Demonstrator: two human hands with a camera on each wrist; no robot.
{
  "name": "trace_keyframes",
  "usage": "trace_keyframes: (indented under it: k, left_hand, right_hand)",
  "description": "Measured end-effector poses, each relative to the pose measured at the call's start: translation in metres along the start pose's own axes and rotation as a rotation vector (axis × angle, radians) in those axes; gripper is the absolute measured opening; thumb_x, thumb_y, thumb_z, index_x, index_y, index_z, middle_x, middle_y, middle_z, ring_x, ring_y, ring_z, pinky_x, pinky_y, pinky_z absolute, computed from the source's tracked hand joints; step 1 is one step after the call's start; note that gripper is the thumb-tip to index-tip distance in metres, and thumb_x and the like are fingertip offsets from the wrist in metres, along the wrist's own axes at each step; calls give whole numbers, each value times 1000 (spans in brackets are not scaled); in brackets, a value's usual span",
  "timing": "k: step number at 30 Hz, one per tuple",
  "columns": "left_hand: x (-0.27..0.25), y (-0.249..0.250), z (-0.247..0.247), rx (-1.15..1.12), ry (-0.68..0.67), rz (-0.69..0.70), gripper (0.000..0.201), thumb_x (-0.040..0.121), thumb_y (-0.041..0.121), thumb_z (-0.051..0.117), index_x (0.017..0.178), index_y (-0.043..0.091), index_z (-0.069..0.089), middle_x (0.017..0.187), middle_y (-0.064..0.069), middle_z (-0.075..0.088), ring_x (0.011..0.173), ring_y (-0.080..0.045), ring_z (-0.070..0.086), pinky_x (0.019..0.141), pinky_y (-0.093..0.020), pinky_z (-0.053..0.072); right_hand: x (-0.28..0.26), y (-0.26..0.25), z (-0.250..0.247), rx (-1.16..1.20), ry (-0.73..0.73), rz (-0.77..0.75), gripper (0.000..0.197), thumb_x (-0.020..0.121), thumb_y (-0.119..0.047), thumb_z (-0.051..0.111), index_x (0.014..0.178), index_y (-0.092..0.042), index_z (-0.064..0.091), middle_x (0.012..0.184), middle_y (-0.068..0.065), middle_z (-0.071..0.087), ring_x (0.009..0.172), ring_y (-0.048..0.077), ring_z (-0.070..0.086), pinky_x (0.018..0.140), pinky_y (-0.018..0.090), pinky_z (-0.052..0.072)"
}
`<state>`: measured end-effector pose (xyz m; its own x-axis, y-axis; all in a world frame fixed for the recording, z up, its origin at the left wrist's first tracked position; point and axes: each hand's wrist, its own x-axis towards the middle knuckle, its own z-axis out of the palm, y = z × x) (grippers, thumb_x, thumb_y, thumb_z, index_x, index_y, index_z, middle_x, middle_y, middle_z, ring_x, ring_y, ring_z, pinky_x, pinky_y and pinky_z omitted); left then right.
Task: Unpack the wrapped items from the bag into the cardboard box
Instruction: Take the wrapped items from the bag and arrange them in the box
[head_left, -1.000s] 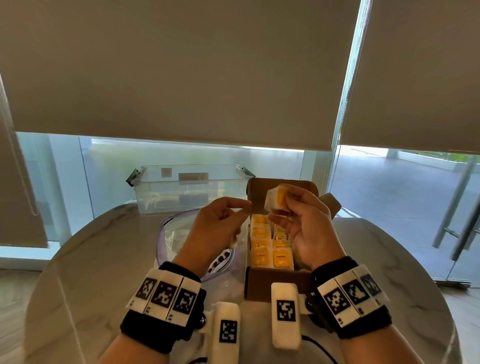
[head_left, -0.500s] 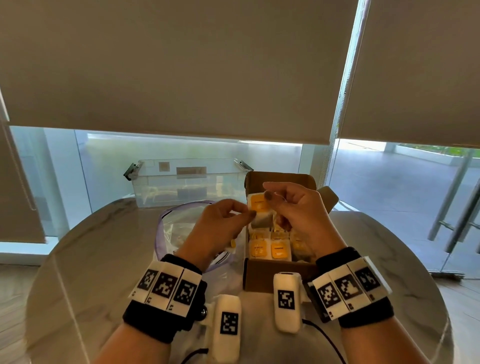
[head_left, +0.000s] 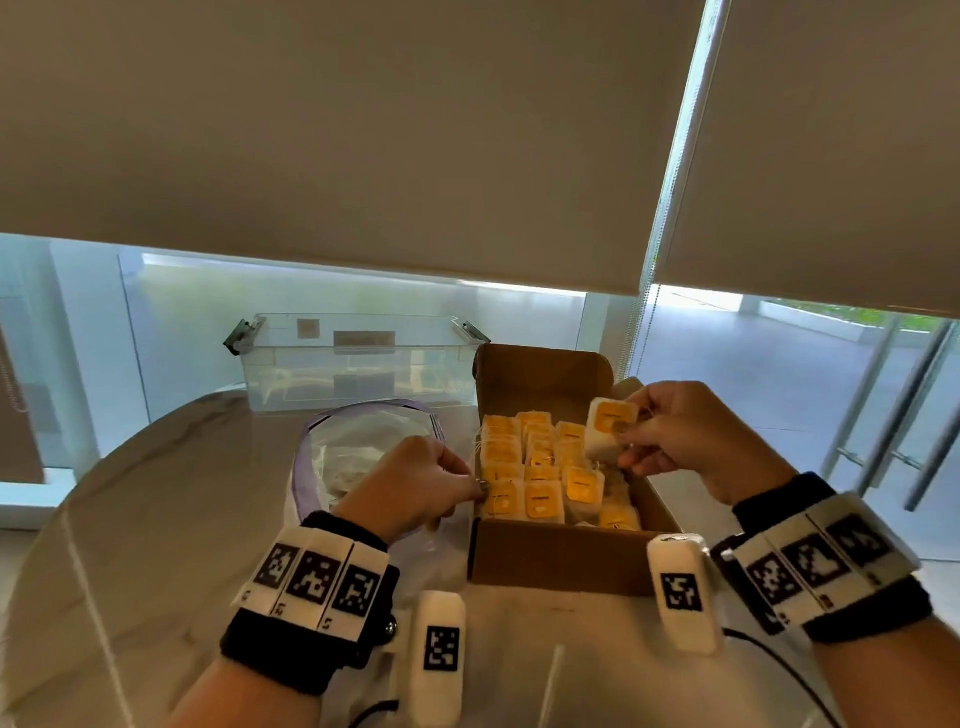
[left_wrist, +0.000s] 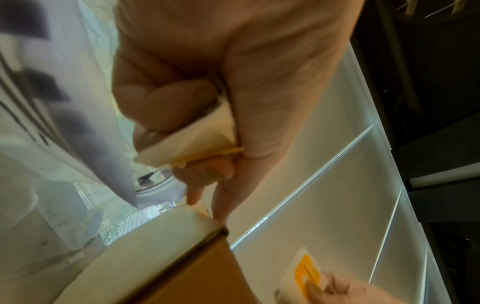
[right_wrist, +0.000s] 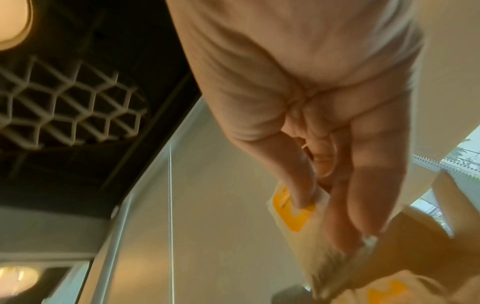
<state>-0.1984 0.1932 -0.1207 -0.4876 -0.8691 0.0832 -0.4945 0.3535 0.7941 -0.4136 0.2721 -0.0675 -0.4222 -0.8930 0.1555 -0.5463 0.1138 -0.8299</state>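
Note:
An open cardboard box (head_left: 561, 556) sits on the round table, packed with several white wrapped items (head_left: 540, 499) bearing orange labels. My right hand (head_left: 631, 436) pinches one wrapped item (head_left: 608, 428) just above the right side of the box; in the right wrist view its fingers (right_wrist: 301, 185) press on the orange label of that item (right_wrist: 293, 218). My left hand (head_left: 415, 488) hovers at the box's left wall, curled round another wrapped item (left_wrist: 187, 139) in its palm. The clear bag (head_left: 363, 452) with a purple rim lies left of the box, behind the left hand.
A clear plastic bin (head_left: 353, 364) stands at the back of the marble table (head_left: 156, 519), against the window. The box's lid flap (head_left: 540, 374) stands up at the far side. A black cable (head_left: 769, 654) trails near my right wrist.
My right hand has carried its wrapped item from the middle of the box to the right side. My left hand has dropped down to the box's left wall.

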Motion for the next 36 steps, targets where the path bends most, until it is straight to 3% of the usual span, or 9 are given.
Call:
trace_keyframes:
  k: [6,12,15,18,22,26,28,34,36]
  left_hand:
    - [0,2,2,39,-45,6,25,88,28,63,105,9,64,64,1,54,51,-6,47,40,-10,36]
    - [2,0,2,59,-48,29,24,89,26,61,107,10,64,72,0,57,57,-7,50,44,-11,38]
    - [2,-1,2,40,-4,46,23,88,34,62,101,15,63,70,0,57,55,-6,51,43,-12,37]
    - [2,4,0,-45,105,64,32,90,50,49,86,20,60,67,2,57,53,-5,49,46,-14,36]
    - [1,14,0,-446,39,-5,51,86,58,40,97,14,63,64,0,52,48,-7,43,42,-16,35]
    - [-4,21,2,-785,-9,-11,34,91,42,43,100,14,62,68,-1,52,50,-6,44,43,-14,40]
    - [-5,23,3,-835,-12,-10,29,96,34,41,103,16,61,74,-4,52,56,-8,46,50,-16,46]
    - [-9,26,0,-933,-19,70,27,102,15,32,105,22,57,81,-4,60,56,-6,54,56,-18,48]
    - [-8,26,0,-887,-8,116,29,102,12,30,107,26,55,95,-8,58,69,-8,57,62,-18,49]
  right_hand:
    - [8,5,-5,-227,-338,219,11,89,0,58,96,-7,57,77,15,68,57,17,67,56,25,56]
    - [18,10,15,-298,-494,302,18,89,2,56,105,-2,61,95,19,68,66,16,66,61,25,57]
    - [20,12,22,-287,-463,311,20,89,1,56,108,-2,60,94,18,69,64,15,66,59,25,57]
    - [20,12,23,-295,-391,280,20,85,1,63,102,-6,56,85,17,70,62,18,68,57,27,56]
    - [15,2,16,-436,-295,187,28,78,-2,72,92,-15,52,92,11,62,65,16,61,48,22,51]
    - [1,-19,11,-432,-135,-106,22,79,-8,71,87,-17,53,87,2,54,69,9,51,49,16,37]
    - [-10,-30,19,-343,-117,-206,14,83,-13,68,85,-19,56,81,-1,56,66,7,52,49,15,39]
    - [-31,-42,59,33,-231,-127,3,89,-20,60,92,-19,59,82,1,66,59,10,61,50,20,52]
    - [-32,-42,68,98,-224,-88,4,90,-23,59,91,-19,58,82,3,65,58,11,61,47,18,51]
